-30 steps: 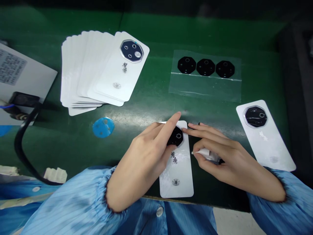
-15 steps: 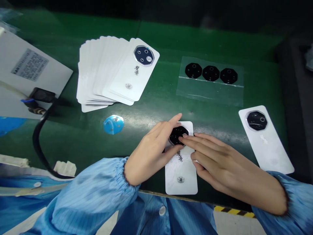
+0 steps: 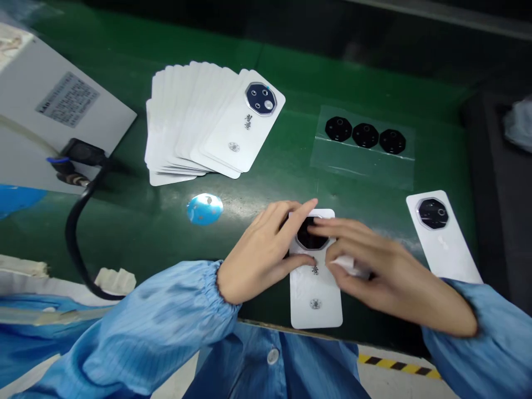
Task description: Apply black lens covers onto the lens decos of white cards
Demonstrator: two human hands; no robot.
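Note:
Near the table's front edge lies a white phone back cover (image 3: 316,305), with dark lettering and a round emblem. Its octagonal black camera lens panel (image 3: 310,238) is partly covered by my fingers. My left hand (image 3: 266,249) holds the cover from the left, index finger by the top of the lens panel and thumb on the white face below. Over the right side is my right hand (image 3: 382,266), slightly blurred, its outstretched fingertips on the lens panel. A soft-looking white piece (image 3: 351,265), perhaps cloth, shows between its thumb and curled fingers.
A fanned stack of white back covers (image 3: 208,122) lies at the back left. Clear film (image 3: 361,166) carries three black lens panels (image 3: 366,135). Blue film (image 3: 205,209) lies left of my hands, another cover (image 3: 449,249) at right. A white box (image 3: 95,122) has a black cable (image 3: 72,238).
My right fingers have shifted up and left over the lens panel, and the white piece has come into sight in that hand. My left hand keeps its place on the cover. The view has shifted slightly.

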